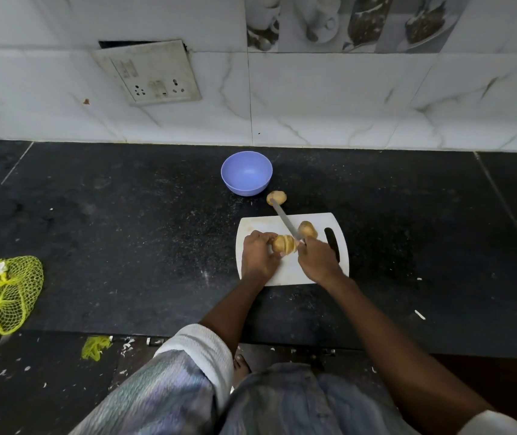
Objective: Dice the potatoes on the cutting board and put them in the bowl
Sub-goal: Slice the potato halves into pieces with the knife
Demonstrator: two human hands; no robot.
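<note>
Near the frame's centre, the left hand (258, 255) is gripping a partly sliced potato (283, 244) on the cutting board (288, 271) while the right hand (318, 259) is grasping the knife (285, 221); two whole potatoes (308, 229) are waiting and the bowl (246, 173) is sitting empty, so most work remains.

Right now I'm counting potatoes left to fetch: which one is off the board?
The potato beside the blue bowl; the other two lie on the cutting board.

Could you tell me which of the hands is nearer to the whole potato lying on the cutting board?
The right hand: it grips the knife just below that potato. The left hand holds the partly sliced potato, farther left.
</note>
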